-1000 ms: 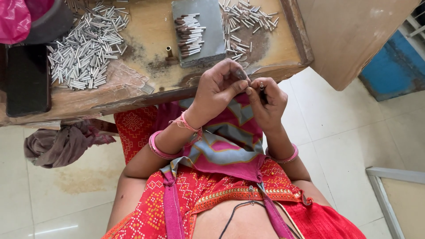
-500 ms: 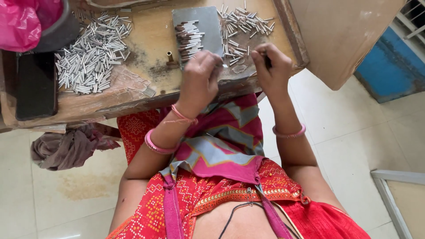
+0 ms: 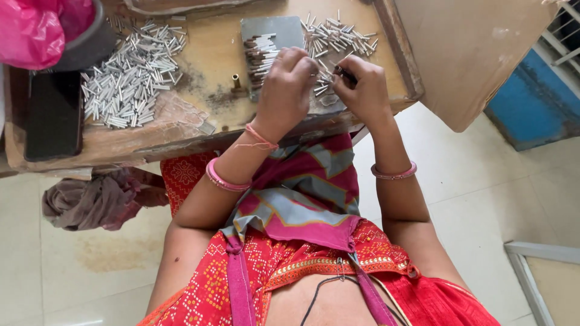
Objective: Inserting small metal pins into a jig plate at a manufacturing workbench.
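At the far left of the wooden table (image 3: 181, 130), a pink plastic bag (image 3: 30, 33) sits against a dark round container (image 3: 90, 42). Below it, a flat black slab (image 3: 53, 115) lies on the table's left edge. A grey-brown cloth (image 3: 90, 202) hangs beneath the table on that side.

To the right, a large loose heap of short silver metal tubes (image 3: 130, 78) is spread over the tabletop. A small brass peg (image 3: 235, 81) stands upright near the middle of the table. Just beside it, a grey metal plate (image 3: 266, 30) carries a row of dark-tipped pieces (image 3: 260, 54).

The left hand (image 3: 284, 84) hovers over the plate's near edge, its fingers curled and pressed together; whether they pinch anything cannot be told. The right hand (image 3: 362, 90) is close beside it, thumb and fingers pinching a small dark piece (image 3: 344, 73) held just above the table's front edge. The two hands are nearly touching.

Beyond the right hand, a second, smaller scatter of silver tubes (image 3: 338, 36) lies on the table's right portion. A tan board (image 3: 477, 54) leans at the table's right side.
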